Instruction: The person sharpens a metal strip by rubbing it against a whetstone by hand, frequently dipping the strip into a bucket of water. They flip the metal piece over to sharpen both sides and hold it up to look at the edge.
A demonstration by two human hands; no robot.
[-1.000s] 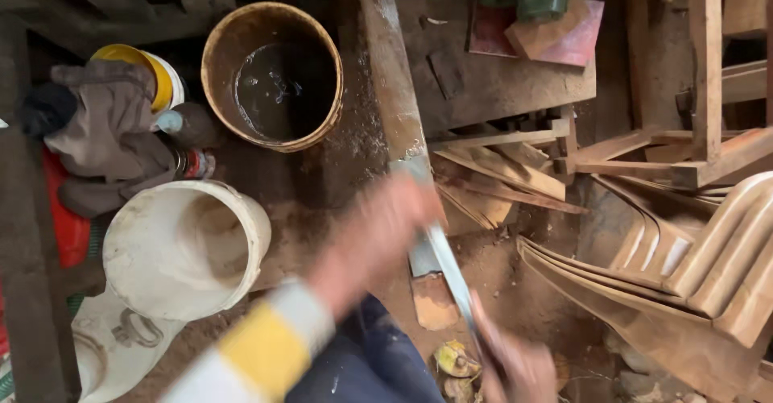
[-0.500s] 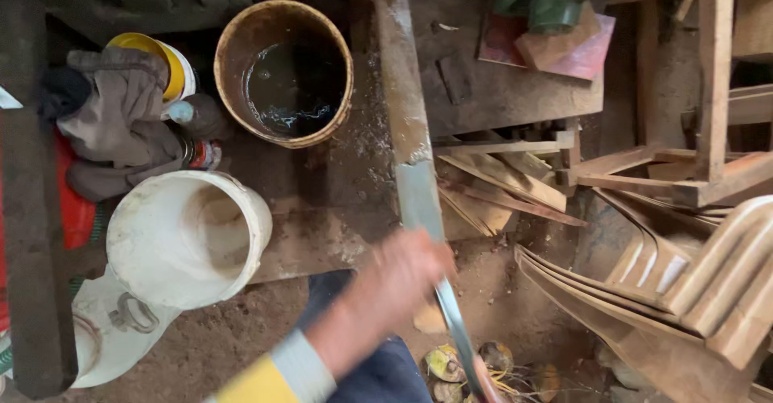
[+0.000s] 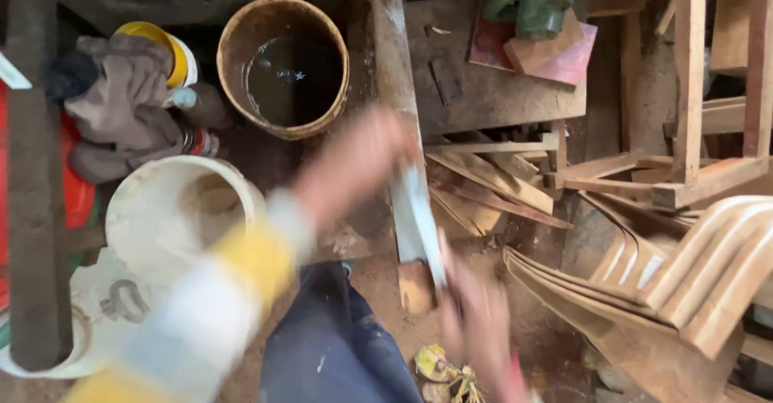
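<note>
Currently, the scene is a crowded woodworking floor, listed here from largest item to smallest. Stacked curved chair parts fill the lower right, with a wooden frame above them. A long plank runs from the top centre down toward the person. A white bucket lies on its side at the left; a brown bucket of dark water stands upright at the top, just beside the plank. Grey cloth is heaped on a yellow-rimmed container.

Compared with half a second ago, the left hand has travelled up along the plank, from near the lower end to its middle. It is motion-blurred; whether its grip is closed cannot be told. The metal blade lies along the plank beneath that hand. The right hand is at the blade's lower end; its grip appears closed on the blade's handle, though blur hides the fingers. The shift suggests a stroke along the plank is under way.

Open room is narrow: scrap slats touch the plank's right edge, and the buckets crowd its left.
</note>
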